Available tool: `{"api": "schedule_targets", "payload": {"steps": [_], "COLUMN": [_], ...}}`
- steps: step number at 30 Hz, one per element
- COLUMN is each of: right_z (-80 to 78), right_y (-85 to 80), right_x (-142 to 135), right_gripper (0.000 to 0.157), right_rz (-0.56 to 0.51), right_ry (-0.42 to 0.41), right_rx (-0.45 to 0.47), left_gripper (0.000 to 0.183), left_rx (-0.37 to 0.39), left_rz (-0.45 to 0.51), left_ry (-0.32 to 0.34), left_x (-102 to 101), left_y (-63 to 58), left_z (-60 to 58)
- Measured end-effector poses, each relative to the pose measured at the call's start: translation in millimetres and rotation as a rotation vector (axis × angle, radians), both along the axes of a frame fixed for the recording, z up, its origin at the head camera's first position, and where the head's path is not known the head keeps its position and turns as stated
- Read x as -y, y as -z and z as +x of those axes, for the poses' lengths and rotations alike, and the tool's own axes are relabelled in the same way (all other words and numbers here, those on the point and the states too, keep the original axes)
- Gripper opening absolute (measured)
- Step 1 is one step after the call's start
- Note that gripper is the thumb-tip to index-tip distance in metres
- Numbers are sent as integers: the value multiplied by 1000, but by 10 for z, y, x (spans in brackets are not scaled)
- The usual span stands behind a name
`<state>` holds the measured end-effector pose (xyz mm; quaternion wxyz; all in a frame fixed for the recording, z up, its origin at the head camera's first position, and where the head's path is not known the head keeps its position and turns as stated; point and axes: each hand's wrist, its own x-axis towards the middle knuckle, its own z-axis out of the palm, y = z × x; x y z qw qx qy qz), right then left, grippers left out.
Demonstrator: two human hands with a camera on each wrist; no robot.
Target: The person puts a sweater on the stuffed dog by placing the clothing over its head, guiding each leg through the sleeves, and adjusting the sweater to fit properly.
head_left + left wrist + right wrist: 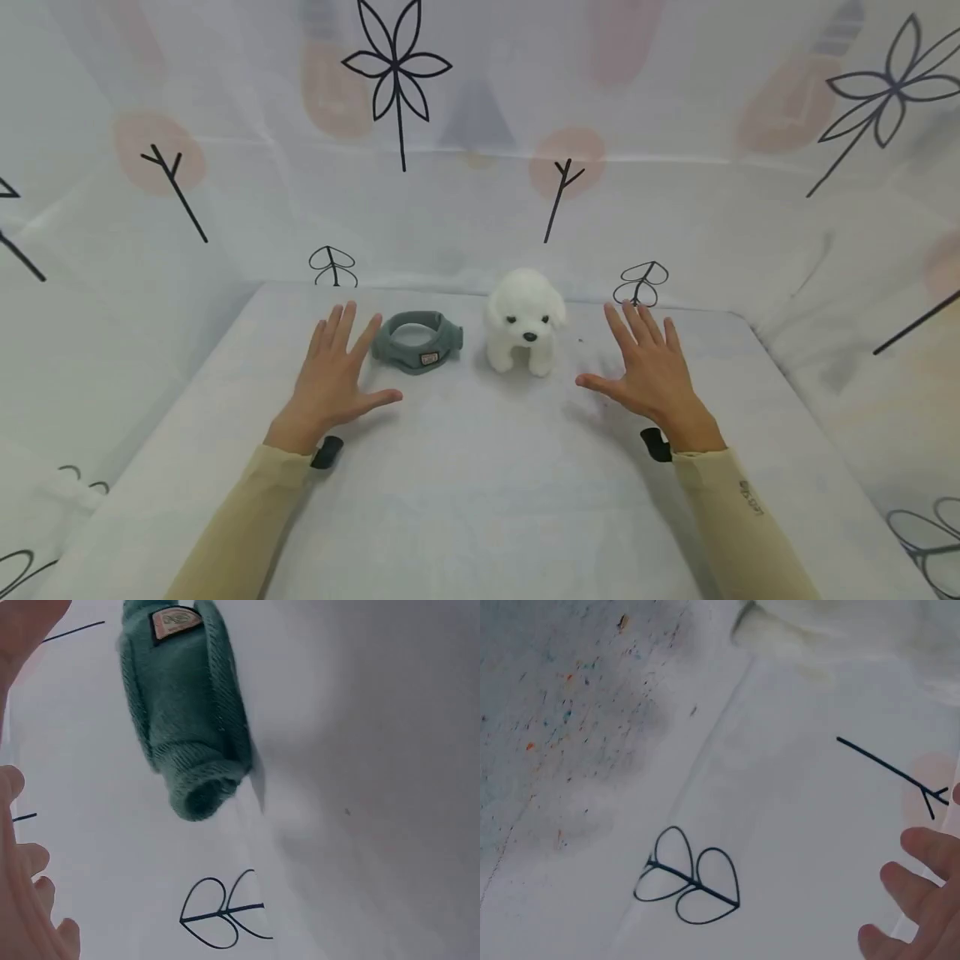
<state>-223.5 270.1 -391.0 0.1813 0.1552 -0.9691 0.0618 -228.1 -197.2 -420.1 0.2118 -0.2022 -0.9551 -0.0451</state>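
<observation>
A white plush dog [525,300] stands upright on the table, facing me. To its left lies a small green knitted garment [405,358] with a ring-like opening and a patch label on its front. The left wrist view shows a short tube-like sleeve on this garment [180,697]. My left hand [328,379], fingers spread, is beside the garment and holds nothing. On the dog's other side, my right hand [654,375] also has its fingers spread and holds nothing. Part of the dog's white fur [847,630] shows at the top of the right wrist view.
A white table [480,500] lies under both hands. Behind it and along its sides hangs a pale cloth [465,208] printed with black flowers and twigs. Small coloured specks [568,712] dot the surface in the right wrist view.
</observation>
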Motion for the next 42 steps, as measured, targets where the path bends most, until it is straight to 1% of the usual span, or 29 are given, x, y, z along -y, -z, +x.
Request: {"api": "schedule_targets", "payload": {"steps": [2,4,8,10,12,14,18,20,24,27,32,36,39,42], "right_z": [13,29,51,58,73,87,84,62,19,-6,-31,-70,-119,-179], "right_y": [-9,-21,-48,-66,-93,-134,-253,-305,-364,-374,-353,-323,-295,-242], "right_x": [31,77,227,331,449,582,863,1012,1293,1450,1624,1745,1833,1922], "right_gripper": [111,108,98,93,89,86,82,80,78,79,80,76,73,72], "right_rz": [-37,-87,-193,-240,-268,-281,-276,-268,-261,-262,-268,-261,-258,-256], "right_ry": [-46,-111,-272,-349,-412,-462,-535,-570,-641,-672,-686,-687,-666,-628], "right_rx": [-43,-108,-289,-374,-424,-446,-428,-415,-383,-361,-316,-282,-227,-138], "left_gripper": [114,111,104,102,100,97,91,88,86,86,85,83,73,61], "left_rx": [-19,-47,-88,-91,-83,-84,-119,-132,-116,-102,-84,-89,-87,-53], "left_rz": [25,48,122,166,206,227,246,243,236,229,237,253,264,271], "left_ry": [38,76,151,182,208,233,296,316,321,314,294,299,302,280], "left_x": [-28,-62,-132,-163,-190,-214,-252,-256,-235,-211,-161,-122,-110,-106], "left_y": [-16,-37,-87,-115,-138,-160,-210,-234,-276,-300,-321,-312,-288,-235], "left_z": [8,19,46,67,89,98,62,37,35,46,59,45,7,-36]}}
